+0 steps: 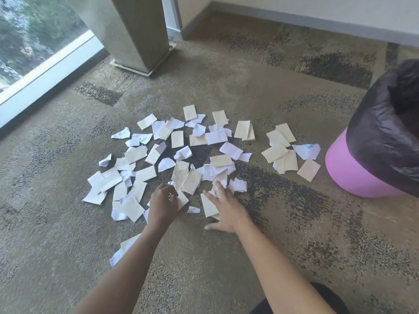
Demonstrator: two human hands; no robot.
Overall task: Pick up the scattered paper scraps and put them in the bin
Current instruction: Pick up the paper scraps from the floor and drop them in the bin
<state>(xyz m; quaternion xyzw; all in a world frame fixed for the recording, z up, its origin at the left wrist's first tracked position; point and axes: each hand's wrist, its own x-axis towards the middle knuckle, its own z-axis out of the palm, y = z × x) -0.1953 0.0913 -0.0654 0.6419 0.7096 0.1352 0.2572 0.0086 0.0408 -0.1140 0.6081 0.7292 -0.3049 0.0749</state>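
Several white and beige paper scraps (176, 155) lie scattered across the carpet in front of me. My left hand (163, 203) has its fingers curled round a beige scrap (182, 200) at the near edge of the pile. My right hand (225, 209) lies flat with spread fingers on another beige scrap (207, 206) beside it. The pink bin (349, 173), lined with a black bag (383, 132), stands on the floor at the right, apart from both hands. A few scraps (283, 152) lie close to its base.
A square concrete pillar (138, 35) rises behind the pile. A floor-level window with a white frame (45, 71) runs along the left. A wall with grey skirting (306, 23) crosses the back. Two scraps (123, 248) lie apart, by my left forearm.
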